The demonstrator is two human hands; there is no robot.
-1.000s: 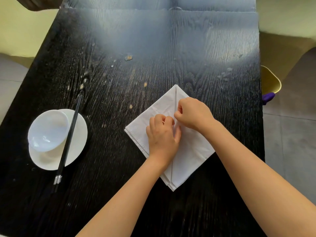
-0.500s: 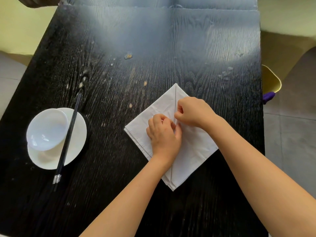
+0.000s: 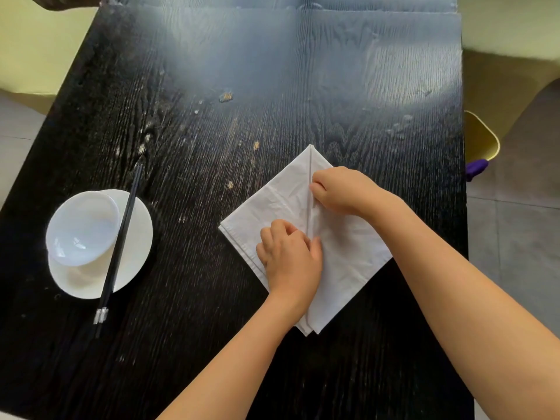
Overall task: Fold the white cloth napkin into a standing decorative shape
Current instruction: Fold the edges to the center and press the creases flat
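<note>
Two hands work on a white napkin [image 3: 348, 253] lying flat on the black tabletop [image 3: 212, 71], toward its right edge and nearer the near edge than the far one. The napkin is folded into a diamond, one point aimed at the far edge and one at the near edge, with a straight seam running down its middle where two flaps meet. The left hand [image 3: 291, 256] is curled, knuckles up, resting on the left flap with its fingertips pressed beside the seam. The right hand [image 3: 342, 190] is also curled, further up the napkin, its fingertips pinching the cloth right at the seam. Near the left edge of the tabletop a white bowl [image 3: 81, 227] sits on a white plate [image 3: 133, 262], and a pair of black chopsticks [image 3: 119, 247] lies across the plate just right of the bowl.
</note>
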